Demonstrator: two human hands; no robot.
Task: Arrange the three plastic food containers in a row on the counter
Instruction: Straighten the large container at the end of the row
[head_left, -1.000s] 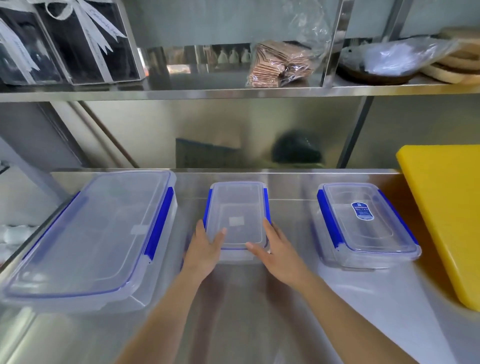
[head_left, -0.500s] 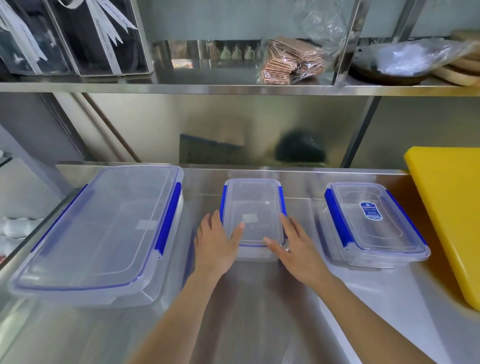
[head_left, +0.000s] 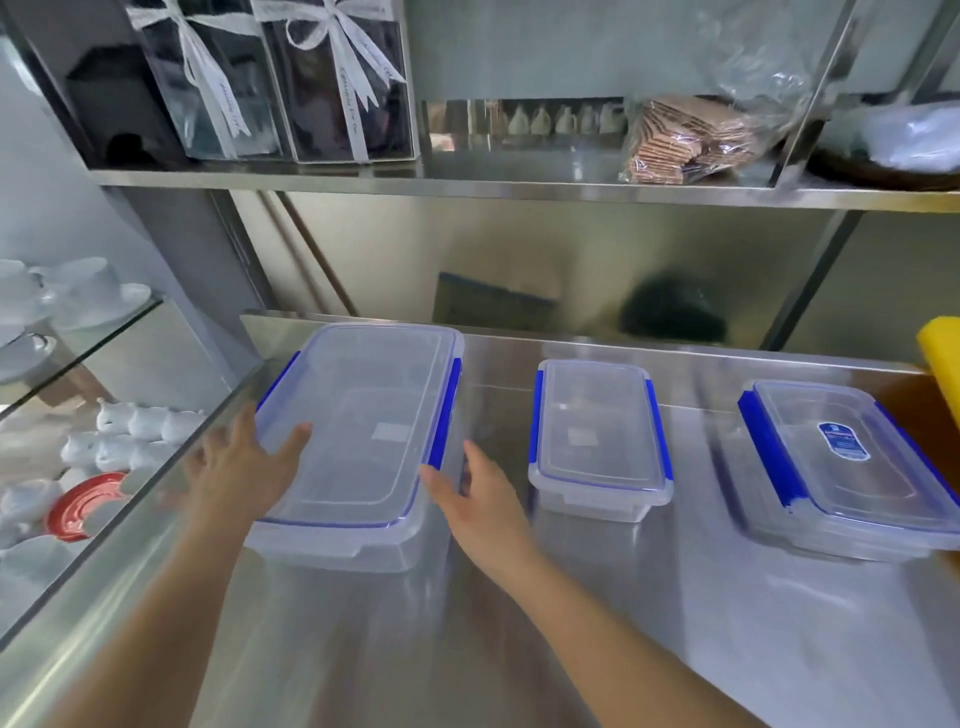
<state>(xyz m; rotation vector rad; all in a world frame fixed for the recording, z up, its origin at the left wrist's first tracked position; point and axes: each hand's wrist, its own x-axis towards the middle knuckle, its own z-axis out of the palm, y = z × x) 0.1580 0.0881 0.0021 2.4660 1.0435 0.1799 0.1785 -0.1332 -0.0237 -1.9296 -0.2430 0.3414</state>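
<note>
Three clear plastic containers with blue clips stand on the steel counter. The large container is at the left, the small container in the middle, the medium container with a blue label at the right. My left hand lies on the large container's near left corner, thumb over the lid. My right hand is at its near right corner, fingers spread by the blue clip. Neither hand holds it off the counter.
A yellow cutting board stands at the far right edge. To the left, a glass case holds white cups and a red lid. The shelf above carries ribboned clear boxes and a bag of wafers.
Both hands left the small middle container and moved left to the large container's near corners. The view swung left with them.
</note>
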